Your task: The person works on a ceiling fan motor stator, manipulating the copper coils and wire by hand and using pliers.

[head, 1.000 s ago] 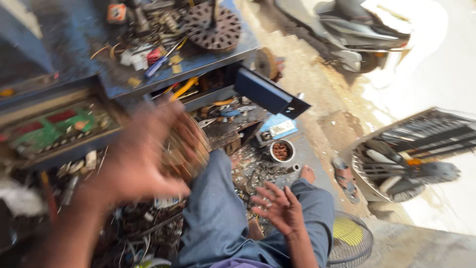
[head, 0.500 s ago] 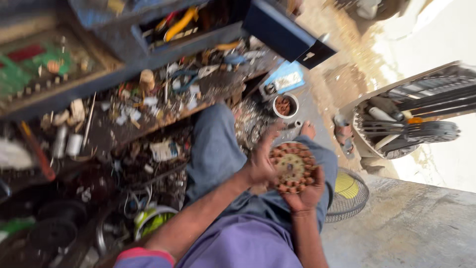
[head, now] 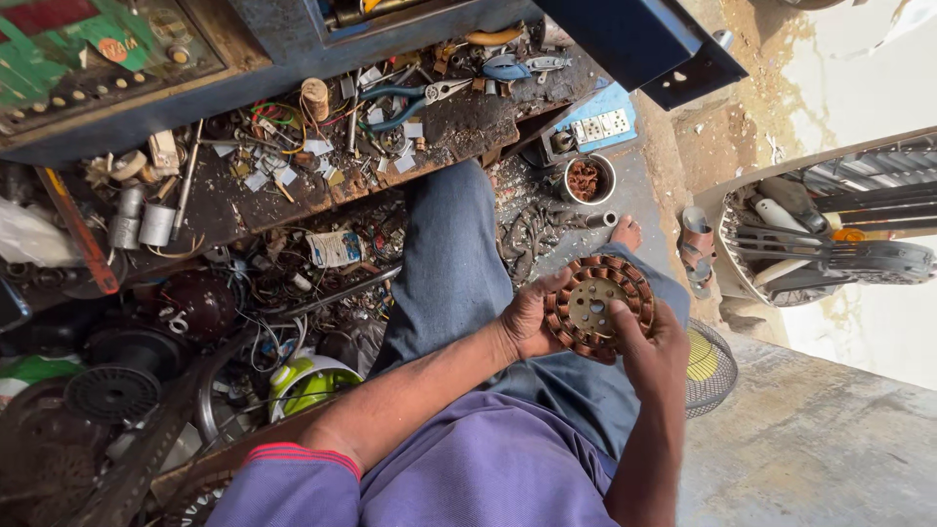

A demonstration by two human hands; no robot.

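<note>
Cluttered worktop [head: 459, 122] fills the scene ahead of you, above your lap. You hold the stator [head: 597, 308], a round disc ringed with copper windings, over your right knee. Your left hand [head: 532, 317] clamps its left edge, thumb on the rim; your right hand [head: 652, 349] grips the lower right edge, thumb on the perforated centre plate. Just beyond the stator, your bare foot [head: 626, 232] rests on the floor beside a small bowl [head: 589, 180] of copper scraps. Pliers [head: 415, 96] lie on the worktop. A fan guard [head: 711, 366] sits right of your knee.
</note>
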